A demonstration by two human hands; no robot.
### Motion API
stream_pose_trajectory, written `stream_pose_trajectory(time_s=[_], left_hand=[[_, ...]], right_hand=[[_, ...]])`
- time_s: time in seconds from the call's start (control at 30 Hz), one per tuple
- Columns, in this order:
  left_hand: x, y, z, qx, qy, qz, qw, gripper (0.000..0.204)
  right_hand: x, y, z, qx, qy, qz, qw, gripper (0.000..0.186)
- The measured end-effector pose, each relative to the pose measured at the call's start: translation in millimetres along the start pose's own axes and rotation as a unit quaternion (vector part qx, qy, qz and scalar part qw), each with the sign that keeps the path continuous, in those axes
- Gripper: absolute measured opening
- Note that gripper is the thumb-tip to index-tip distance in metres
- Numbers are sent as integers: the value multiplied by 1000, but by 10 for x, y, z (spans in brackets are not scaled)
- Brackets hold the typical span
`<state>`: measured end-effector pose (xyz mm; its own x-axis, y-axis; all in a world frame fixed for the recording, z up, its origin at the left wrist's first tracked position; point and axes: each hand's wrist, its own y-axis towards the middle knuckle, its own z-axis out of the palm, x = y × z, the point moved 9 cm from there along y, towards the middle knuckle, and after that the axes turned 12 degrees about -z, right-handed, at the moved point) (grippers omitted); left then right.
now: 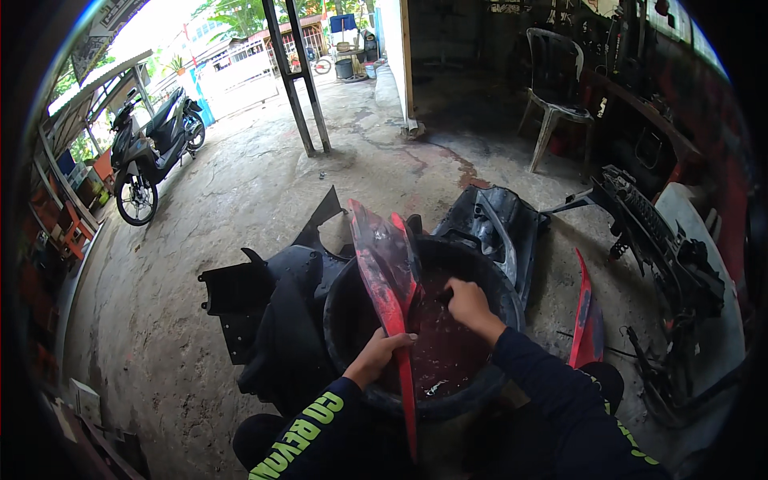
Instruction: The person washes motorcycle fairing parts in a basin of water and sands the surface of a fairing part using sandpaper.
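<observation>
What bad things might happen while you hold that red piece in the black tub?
1. The red panel stands tilted on edge in the black tub, gripped only low down by the left hand; wet, it might slip and topple.
2. The right hand is down in the dark water, where sharp edges would be hard to see.
3. Black body panels lie right against the tub, so a step back might crack one.
</observation>
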<state>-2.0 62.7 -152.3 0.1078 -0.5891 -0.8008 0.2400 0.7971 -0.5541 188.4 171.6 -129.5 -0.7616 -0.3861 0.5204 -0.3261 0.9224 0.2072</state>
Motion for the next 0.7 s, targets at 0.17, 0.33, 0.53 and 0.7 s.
stream_pose_trajectory(time_s=[0.17, 0.33, 0.53, 0.7], left_hand=[[2, -58, 69, 3, -12, -3, 1000, 30], [-53, 2, 266, 26, -39, 4, 999, 33], [48, -31, 19, -3, -21, -5, 1000, 30], [-71, 57, 3, 30, 26, 9, 999, 18]], right_hand=[[-1160, -658, 939, 109, -40, 118, 986, 25], [-1827, -751, 1327, 140, 35, 194, 970, 30], [183, 195, -120, -22, 99, -105, 989, 37], [706, -151, 66, 122, -211, -281, 928, 94]])
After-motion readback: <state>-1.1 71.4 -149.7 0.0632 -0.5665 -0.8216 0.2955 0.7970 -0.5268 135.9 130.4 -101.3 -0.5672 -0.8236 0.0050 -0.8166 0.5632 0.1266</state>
